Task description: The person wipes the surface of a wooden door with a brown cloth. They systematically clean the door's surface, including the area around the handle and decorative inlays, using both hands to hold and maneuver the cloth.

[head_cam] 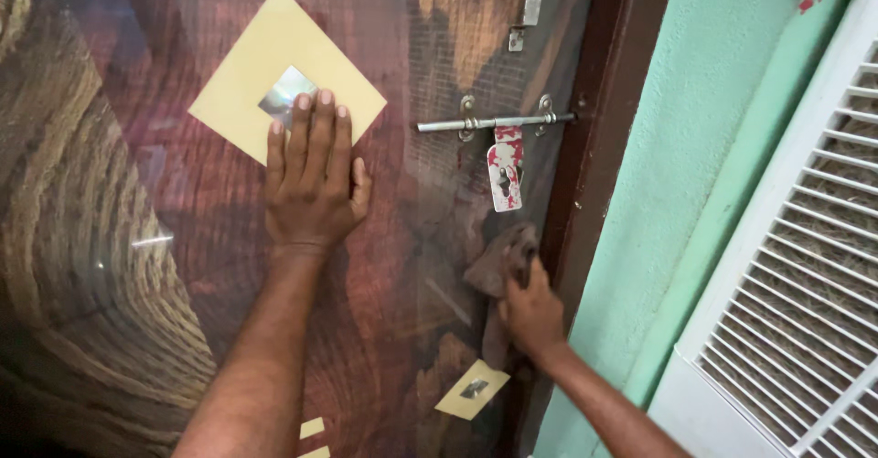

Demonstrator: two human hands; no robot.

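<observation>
Pressing flat against the door (183,266), the left hand (311,179) spreads open fingers over one large yellow diamond (247,65). Right of it, below the one bolt (498,122), the right hand (530,312) clutches one cloth (498,257).

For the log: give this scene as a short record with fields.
surface: glossy wood-grain door
left hand: flat on the door, fingertips over a yellow diamond panel with a small mirror centre
right hand: presses a brown cloth against the door edge
latch: metal sliding bolt, red-and-white tag hanging below it
right of door: green wall, white louvred shutter
</observation>
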